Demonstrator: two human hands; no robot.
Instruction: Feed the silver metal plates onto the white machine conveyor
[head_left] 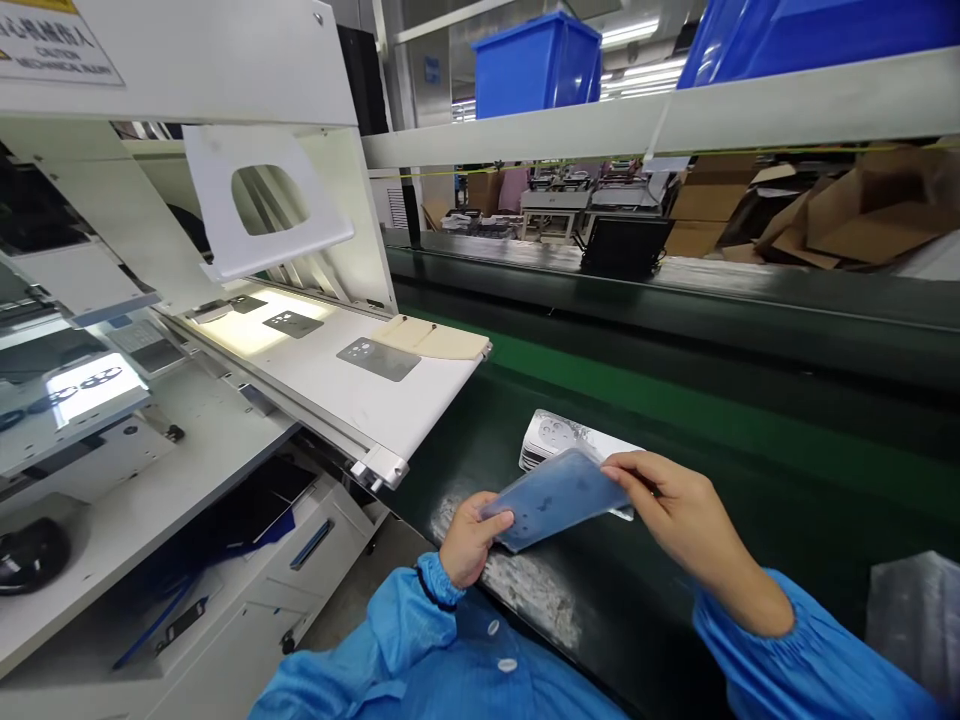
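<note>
A bluish, see-through phone-sized sheet or thin stack of sheets (559,500) with small dark marks is held up tilted between both hands. My left hand (471,540) grips its near left corner, thumb on top. My right hand (671,505) pinches the far right corner between thumb and fingers. Just behind it, partly hidden, a stack of pale phone-sized plates (541,432) with round cut-outs lies on the dark green belt (465,450). I cannot tell how many layers the bluish piece has.
To the left, a machine's white conveyor (375,410) carries several grey phone-shaped sheets, one grey sheet (379,359) beside a cream guide plate (442,338). Its end overhangs the green belt. A clear plastic bag or wrap (911,620) lies at right. Blue bins (536,65) stand on the shelf above.
</note>
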